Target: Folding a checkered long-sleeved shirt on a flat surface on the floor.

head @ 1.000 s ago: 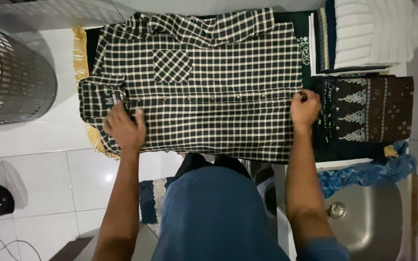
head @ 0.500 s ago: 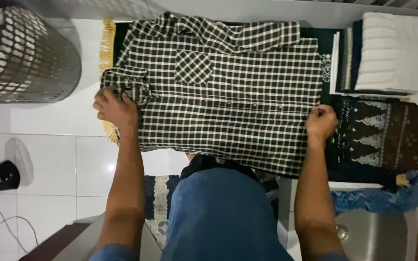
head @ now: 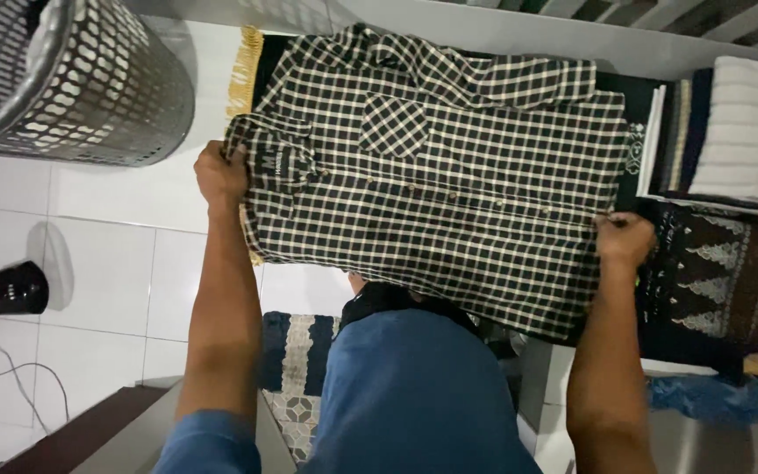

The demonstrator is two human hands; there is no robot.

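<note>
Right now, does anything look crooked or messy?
A little: the dark-and-cream checked button shirt lies slanted across the fringed dark mat, its lower edge hanging off. Left hand grips the collar, right hand the hem.

Both forearms bare from wrist up to past the elbow. Blue short sleeves: left sleeve [head: 208, 443] shows at the bottom edge of view, right one cut off by the frame, only a sliver, probably the same fabric. Blue garment [head: 405, 395] over torso/lap, plain, no print or buttons visible. Dark band [head: 388, 298] at its far end, could be a waistband or dark trousers; too dim to tell. Left hand [head: 219, 173] and right hand [head: 625, 239] bare, no gloves.
</note>
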